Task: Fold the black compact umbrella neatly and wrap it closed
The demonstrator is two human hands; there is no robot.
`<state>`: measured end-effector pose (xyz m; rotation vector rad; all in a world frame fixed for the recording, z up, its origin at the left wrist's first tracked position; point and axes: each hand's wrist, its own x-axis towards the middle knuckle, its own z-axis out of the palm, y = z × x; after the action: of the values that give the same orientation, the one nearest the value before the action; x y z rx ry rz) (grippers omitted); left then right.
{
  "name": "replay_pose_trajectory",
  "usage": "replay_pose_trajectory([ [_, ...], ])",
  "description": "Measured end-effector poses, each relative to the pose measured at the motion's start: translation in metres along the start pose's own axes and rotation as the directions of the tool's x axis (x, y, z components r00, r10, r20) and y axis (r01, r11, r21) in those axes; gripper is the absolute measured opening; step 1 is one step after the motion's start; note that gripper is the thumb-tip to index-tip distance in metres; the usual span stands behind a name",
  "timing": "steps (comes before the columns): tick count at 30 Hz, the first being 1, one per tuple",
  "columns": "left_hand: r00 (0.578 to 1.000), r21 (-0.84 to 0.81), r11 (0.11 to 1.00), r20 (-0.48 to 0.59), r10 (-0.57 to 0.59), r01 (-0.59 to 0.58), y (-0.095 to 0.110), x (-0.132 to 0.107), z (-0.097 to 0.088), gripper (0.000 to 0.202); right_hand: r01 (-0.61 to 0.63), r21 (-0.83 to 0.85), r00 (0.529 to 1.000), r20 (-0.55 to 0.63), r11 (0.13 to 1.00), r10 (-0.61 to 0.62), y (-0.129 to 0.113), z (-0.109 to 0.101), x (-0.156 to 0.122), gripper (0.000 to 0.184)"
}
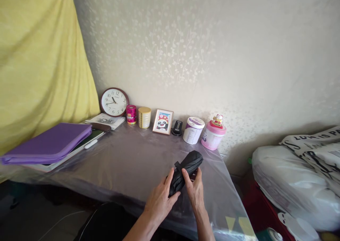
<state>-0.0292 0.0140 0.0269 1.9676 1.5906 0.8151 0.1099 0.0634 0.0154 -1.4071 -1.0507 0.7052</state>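
Note:
A folded black umbrella (pixel 189 165) lies slanted on the plastic-covered table (pixel 127 159), near its front right. My left hand (pixel 160 198) grips the umbrella's lower end, thumb and fingers wrapped round it. My right hand (pixel 195 189) holds the same umbrella from the right side, fingers pressed on the fabric just below its strap.
Along the wall stand a round clock (pixel 114 102), a pink tin (pixel 131 114), a yellow tin (pixel 144 117), a framed panda picture (pixel 163 121), a small black device (pixel 177 127), a white tub (pixel 193 130) and a pink jar (pixel 213 135). A purple folder (pixel 49 143) lies left. White bags (pixel 294 184) pile up right.

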Motion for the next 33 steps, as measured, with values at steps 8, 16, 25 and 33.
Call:
replay_pose_trajectory([
  [8,0.998,0.378,0.925,0.034,-0.049,0.032,0.001,0.001,0.010,0.066,0.316,-0.185,0.946,0.137,0.931,-0.294,0.019,-0.004,-0.003,0.042],
  [16,0.998,0.568,0.822,0.041,-0.057,0.023,-0.003,-0.003,0.024,0.058,0.516,-0.055,0.810,0.357,0.855,-0.466,0.025,-0.013,0.007,0.017],
  [25,0.997,0.567,0.824,0.057,-0.061,0.018,0.000,-0.004,0.023,0.056,0.253,0.132,0.802,0.525,0.958,-0.284,0.009,-0.024,-0.001,0.013],
  [33,0.996,0.597,0.802,0.072,-0.055,0.001,-0.002,-0.009,0.025,0.058,0.233,0.019,0.764,0.616,0.972,-0.195,-0.002,-0.007,0.015,0.018],
])
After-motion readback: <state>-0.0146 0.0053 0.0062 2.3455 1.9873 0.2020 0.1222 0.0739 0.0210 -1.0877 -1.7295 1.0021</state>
